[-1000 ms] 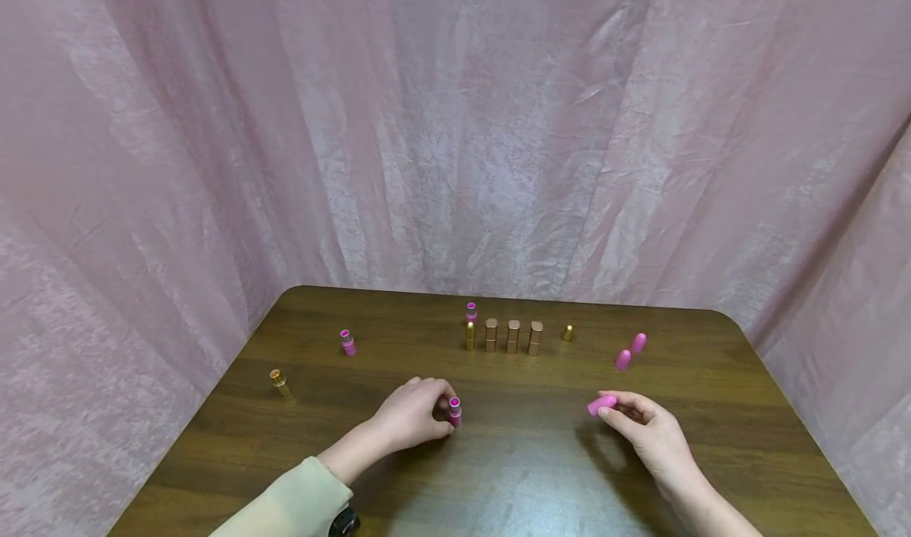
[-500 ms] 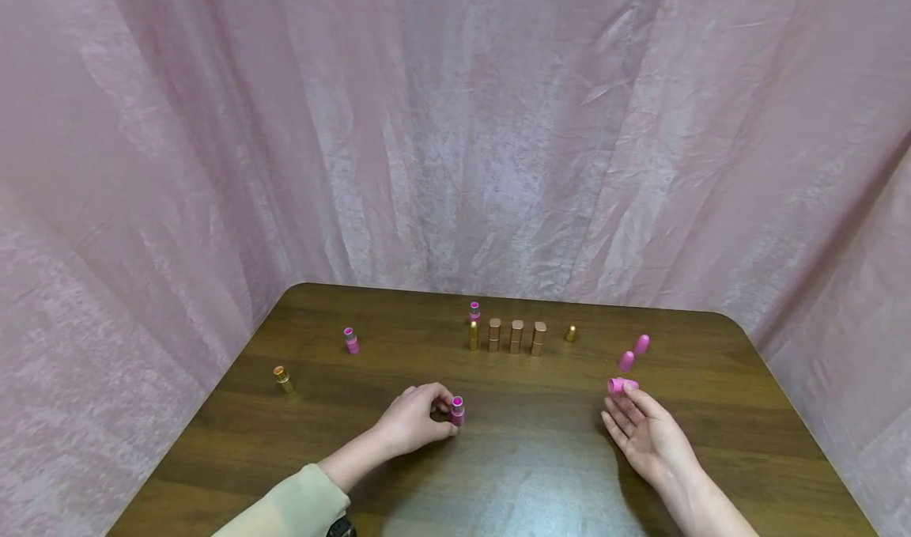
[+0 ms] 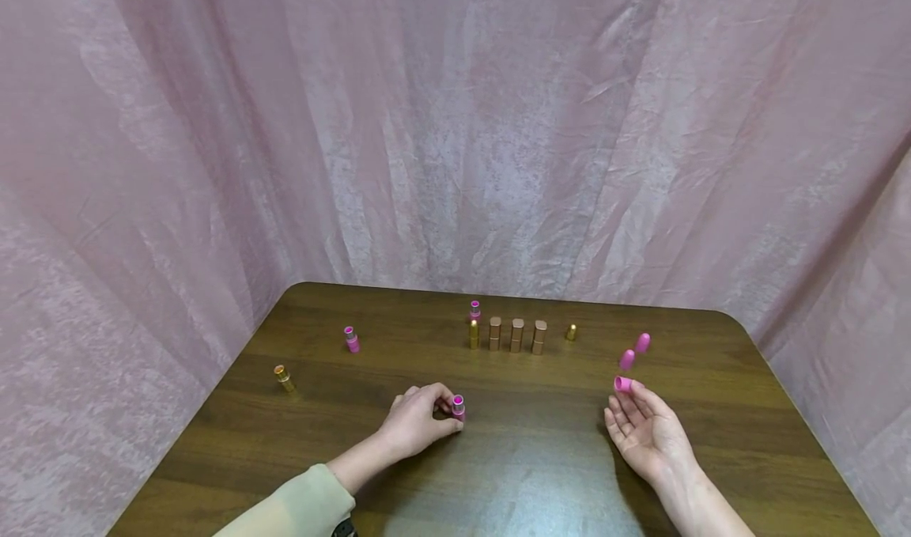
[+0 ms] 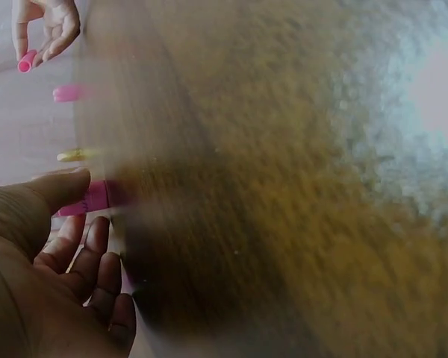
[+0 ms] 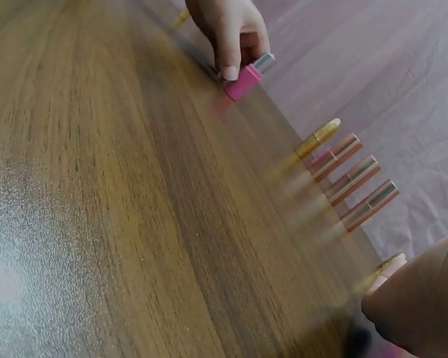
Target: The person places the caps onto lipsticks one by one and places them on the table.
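Pinching with the left hand [image 3: 416, 422] an uncapped pink tube [image 3: 459, 413], upright on the dark wood-grain table [image 3: 512, 489]. Pinching with the right hand [image 3: 648, 436], palm just rolled upward, a pink cap [image 3: 623, 383]; drawn outward within the last second, near two standing caps [image 3: 627, 358], so farther from the tube and unjoined. Set farther left: an open gold tube [image 3: 283, 377], then an open pink tube [image 3: 352, 339]. Lined up beyond: a gold lipstick [image 3: 474, 334], three rose-gold lipsticks [image 3: 517, 336], a small gold cap [image 3: 572, 332]. Behind, another pink tube [image 3: 474, 309]. Hung farthest: pink velvety curtains [image 3: 455, 126].
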A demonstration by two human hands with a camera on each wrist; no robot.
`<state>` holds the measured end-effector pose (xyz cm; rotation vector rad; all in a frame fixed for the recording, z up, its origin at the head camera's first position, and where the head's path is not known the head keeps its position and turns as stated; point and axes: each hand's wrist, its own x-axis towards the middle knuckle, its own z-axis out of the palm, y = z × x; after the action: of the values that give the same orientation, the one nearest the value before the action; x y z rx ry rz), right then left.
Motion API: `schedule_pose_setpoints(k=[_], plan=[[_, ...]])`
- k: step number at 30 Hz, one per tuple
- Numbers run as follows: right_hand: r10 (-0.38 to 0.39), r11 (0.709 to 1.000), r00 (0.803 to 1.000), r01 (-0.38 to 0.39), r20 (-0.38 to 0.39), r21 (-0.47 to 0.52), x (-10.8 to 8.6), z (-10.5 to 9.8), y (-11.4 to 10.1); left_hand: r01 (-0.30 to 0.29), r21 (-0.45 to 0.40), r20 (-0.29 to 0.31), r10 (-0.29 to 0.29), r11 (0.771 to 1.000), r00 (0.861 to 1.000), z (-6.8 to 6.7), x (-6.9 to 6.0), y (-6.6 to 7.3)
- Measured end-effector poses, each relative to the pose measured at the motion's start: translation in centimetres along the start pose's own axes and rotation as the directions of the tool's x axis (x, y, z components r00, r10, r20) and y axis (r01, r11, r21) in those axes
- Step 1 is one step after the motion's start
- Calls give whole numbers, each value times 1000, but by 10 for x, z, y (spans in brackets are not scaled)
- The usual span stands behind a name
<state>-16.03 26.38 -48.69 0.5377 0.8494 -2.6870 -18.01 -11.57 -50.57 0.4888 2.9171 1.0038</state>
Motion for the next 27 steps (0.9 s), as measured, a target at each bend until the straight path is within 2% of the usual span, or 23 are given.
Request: schedule_pose_setpoints(k=[4,12,17,22,27], plan=[[-1,1000,1000,1,1,-3,1,1,0,-12,-16,-11,12,1000,1000,-2,3,-1],[-26,999,1000,27,11,-41,3,3,2,-45,-151,-30,41,988,999,-17,9,1],[-46,995,998,50,48,-81,3,5,6,-63,-162,-60,54,985,997,-32,12,5],[-63,992,997,68,52,-106,7,7,8,-88,-155,-75,77,984,994,-44,16,10],[-71,989,996,78,57,-124,13,12,14,-116,-171,-68,106,978,992,-47,21,17]])
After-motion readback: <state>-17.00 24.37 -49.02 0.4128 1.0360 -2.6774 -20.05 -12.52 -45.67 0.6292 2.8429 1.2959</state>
